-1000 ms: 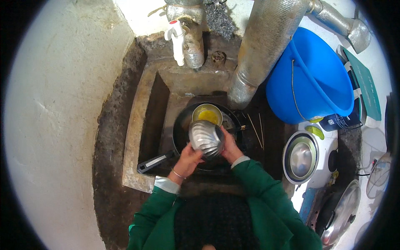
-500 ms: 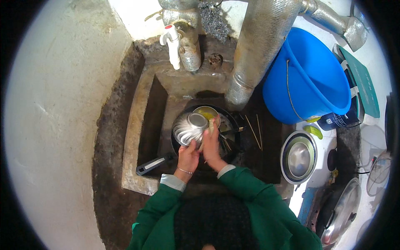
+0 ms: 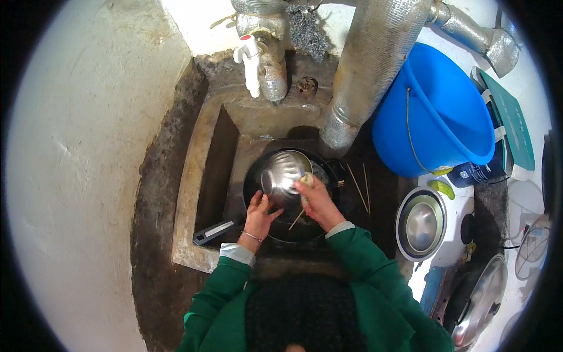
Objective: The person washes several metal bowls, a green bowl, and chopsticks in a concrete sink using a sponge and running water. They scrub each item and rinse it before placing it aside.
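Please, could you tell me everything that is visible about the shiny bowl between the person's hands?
The bowl is silvery, apparently metal, with fluted sides and a small round base, all slightly blurred. It is tilted over the black pan, base towards the left; its inside is hidden. The left grip is at its lower edge, though contact is unclear; the right grip holds a small pale thing at its right side.
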`<state>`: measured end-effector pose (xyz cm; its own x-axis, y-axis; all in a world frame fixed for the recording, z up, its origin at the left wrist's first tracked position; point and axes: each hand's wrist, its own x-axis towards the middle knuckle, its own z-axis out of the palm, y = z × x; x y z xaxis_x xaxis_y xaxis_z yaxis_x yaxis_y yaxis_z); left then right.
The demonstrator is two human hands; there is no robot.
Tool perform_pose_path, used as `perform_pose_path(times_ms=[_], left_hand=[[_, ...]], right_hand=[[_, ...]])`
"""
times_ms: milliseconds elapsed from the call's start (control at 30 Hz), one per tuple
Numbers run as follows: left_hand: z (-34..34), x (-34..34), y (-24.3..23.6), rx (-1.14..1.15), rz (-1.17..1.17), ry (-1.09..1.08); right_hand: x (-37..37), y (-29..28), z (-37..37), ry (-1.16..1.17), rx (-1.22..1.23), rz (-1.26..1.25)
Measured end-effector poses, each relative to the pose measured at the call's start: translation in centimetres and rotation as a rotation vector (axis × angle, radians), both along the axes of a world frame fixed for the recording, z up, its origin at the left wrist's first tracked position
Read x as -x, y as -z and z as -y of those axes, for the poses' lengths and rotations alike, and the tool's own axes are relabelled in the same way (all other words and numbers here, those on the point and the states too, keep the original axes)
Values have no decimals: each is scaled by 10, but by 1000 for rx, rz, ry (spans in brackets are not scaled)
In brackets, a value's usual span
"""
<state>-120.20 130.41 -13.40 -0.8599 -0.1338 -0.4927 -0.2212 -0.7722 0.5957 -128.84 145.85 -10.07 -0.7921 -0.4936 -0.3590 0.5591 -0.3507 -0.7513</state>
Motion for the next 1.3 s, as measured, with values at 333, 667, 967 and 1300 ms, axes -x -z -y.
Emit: perform_pose_path(times_ms=[333,667,967,1300], left_hand=[[24,0,4,56,140,73],[9,-8,32,323,132,-31],[10,-6,41,395,145,25],[21,-8,42,943,100,259]], right_hand=[[-19,-7,5,-741,-858,-1641],[-33,11,7,-659,-756,-1651],[-32,21,12,-547,-615,-1531],[-28,25,-4,-635,-760,-1781]])
